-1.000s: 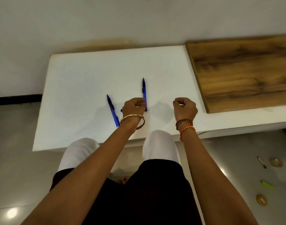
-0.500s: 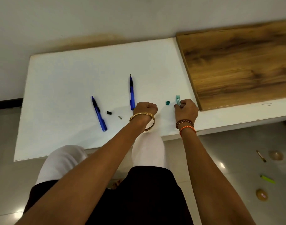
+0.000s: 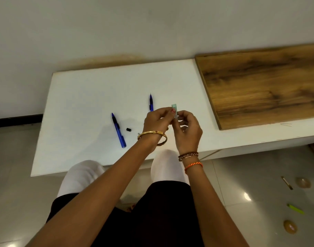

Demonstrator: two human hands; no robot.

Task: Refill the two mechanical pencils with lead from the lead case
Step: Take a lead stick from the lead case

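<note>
Head view: lead case [image 3: 174, 111] between both hands' grips.

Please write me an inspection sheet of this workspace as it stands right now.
Surface: white table, with a wooden board lying on its right part.
Job's things: left pencil and right pencil lie on the table, apart; lead case held above it.
Clutter: small black cap beside the left pencil.
Hands: left hand and right hand both pinch the lead case.
Cables: nothing seen.
Surroundings: plain wall behind; on the tiled floor at right, a green stick-shaped item and small round objects.
</note>
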